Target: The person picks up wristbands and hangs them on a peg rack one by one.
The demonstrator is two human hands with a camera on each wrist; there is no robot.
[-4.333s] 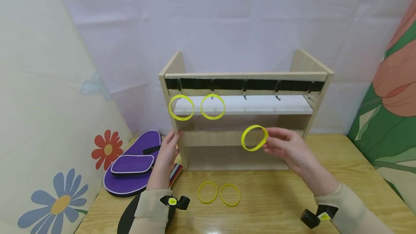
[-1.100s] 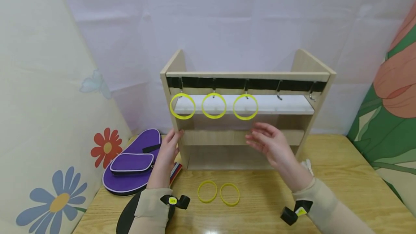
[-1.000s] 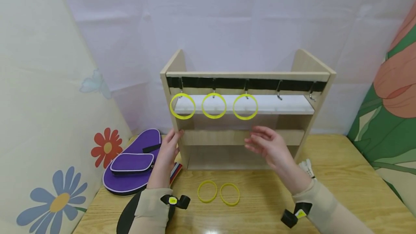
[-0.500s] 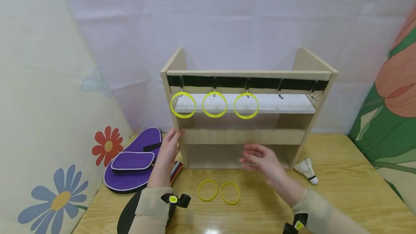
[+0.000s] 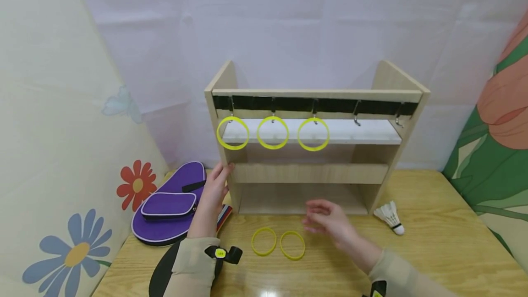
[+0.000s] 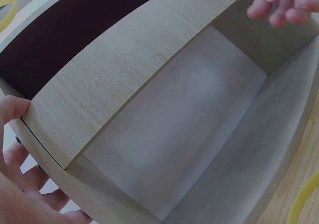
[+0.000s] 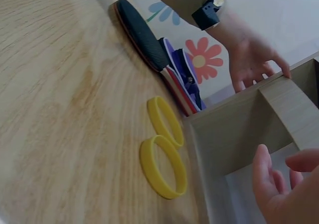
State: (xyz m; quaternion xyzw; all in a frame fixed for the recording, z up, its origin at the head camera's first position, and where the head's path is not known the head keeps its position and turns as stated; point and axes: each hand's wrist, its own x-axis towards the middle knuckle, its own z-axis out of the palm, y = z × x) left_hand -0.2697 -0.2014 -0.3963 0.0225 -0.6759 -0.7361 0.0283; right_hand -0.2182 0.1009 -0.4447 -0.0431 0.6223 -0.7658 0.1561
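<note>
My left hand (image 5: 212, 189) grips the left side panel of a small wooden shelf (image 5: 309, 174); the left wrist view has the thumb in front and the fingers on the panel's outer side. Three yellow wristbands (image 5: 233, 133) hang from the left, second and middle hooks of its black strip. Two more yellow wristbands, a left one (image 5: 253, 242) and a right one (image 5: 304, 244), lie flat on the table before the shelf. Just right of them, my right hand (image 5: 330, 221) hovers with loosely bent fingers and holds nothing. In the right wrist view, its fingers (image 7: 264, 174) are apart from the wristbands.
Two bare hooks (image 5: 357, 120) are at the strip's right end. A shuttlecock (image 5: 389, 217) lies right of the shelf. To the left are a purple racket case (image 5: 165, 214) and a black table tennis paddle (image 7: 142, 35), partly under my left forearm.
A third wristband, earlier in my right hand, now hangs on the middle hook. The right hand has let go and moved down toward the table, uncovering the shuttlecock. My left hand stays put.
</note>
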